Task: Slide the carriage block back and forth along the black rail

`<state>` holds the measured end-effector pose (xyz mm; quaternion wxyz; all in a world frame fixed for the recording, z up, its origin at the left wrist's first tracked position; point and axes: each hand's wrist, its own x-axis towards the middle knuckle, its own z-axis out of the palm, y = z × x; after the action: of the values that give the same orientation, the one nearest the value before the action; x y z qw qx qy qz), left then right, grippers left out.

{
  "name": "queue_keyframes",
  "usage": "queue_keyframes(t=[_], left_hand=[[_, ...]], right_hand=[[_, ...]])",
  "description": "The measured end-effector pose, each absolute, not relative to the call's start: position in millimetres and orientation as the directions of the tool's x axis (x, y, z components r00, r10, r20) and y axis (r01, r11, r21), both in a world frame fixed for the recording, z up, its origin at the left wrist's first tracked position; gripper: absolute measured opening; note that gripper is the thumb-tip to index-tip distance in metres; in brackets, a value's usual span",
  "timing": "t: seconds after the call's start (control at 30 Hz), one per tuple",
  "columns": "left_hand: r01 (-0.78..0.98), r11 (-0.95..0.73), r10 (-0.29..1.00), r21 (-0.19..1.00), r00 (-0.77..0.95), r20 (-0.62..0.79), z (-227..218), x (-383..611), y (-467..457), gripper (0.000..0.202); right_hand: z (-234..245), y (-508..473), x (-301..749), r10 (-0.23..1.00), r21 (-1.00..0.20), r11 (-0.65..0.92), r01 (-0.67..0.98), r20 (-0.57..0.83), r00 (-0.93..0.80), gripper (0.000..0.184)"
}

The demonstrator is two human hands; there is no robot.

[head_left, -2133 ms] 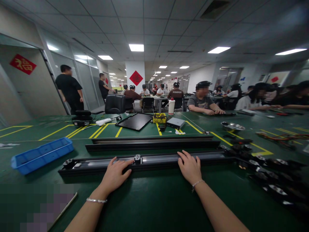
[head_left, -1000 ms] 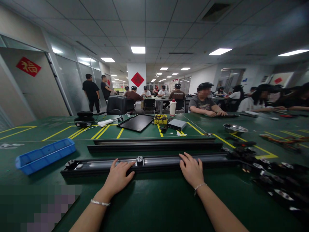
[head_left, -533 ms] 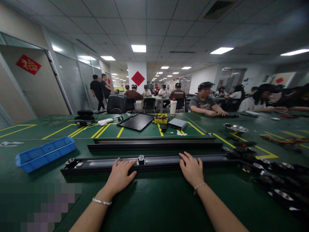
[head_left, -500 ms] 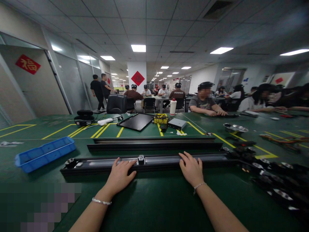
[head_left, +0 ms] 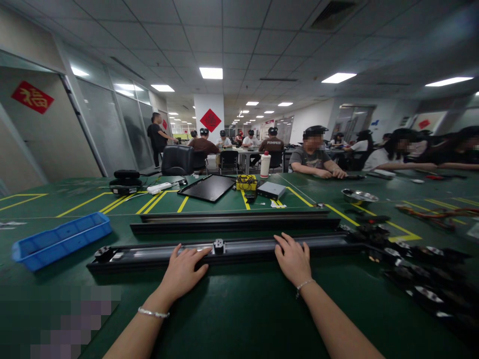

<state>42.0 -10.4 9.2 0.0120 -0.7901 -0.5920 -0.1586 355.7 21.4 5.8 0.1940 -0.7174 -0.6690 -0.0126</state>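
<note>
A long black rail (head_left: 247, 247) lies across the green table (head_left: 239, 314) in front of me. My left hand (head_left: 182, 270) lies flat on its near edge, fingers spread and open, just left of a small silver block (head_left: 218, 245) on the rail. My right hand (head_left: 293, 258) rests flat and open on the rail further right. Each wrist wears a thin bracelet. A second black rail (head_left: 232, 222) lies parallel just behind the first.
A blue bin (head_left: 60, 239) sits at the left. Several black parts (head_left: 415, 269) are heaped at the right beside a metal bowl (head_left: 359, 195). Behind the rails lie a black panel (head_left: 209, 187), a yellow box (head_left: 247, 182) and a grey box (head_left: 272, 190). Other people sit at tables beyond.
My hands stay flat on the rail. The small block has shifted slightly right along it. A person in black at the back left has walked off out of sight.
</note>
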Motion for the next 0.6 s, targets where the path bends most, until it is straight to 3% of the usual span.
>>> queue_keyframes(t=[0.6], left_hand=[[0.942, -0.299, 0.925, 0.152, 0.247, 0.288, 6.6, 41.7, -9.5, 0.041]], right_hand=[[2.2, 22.2, 355.7, 0.941, -0.255, -0.029, 0.967, 0.319, 0.112, 0.042]])
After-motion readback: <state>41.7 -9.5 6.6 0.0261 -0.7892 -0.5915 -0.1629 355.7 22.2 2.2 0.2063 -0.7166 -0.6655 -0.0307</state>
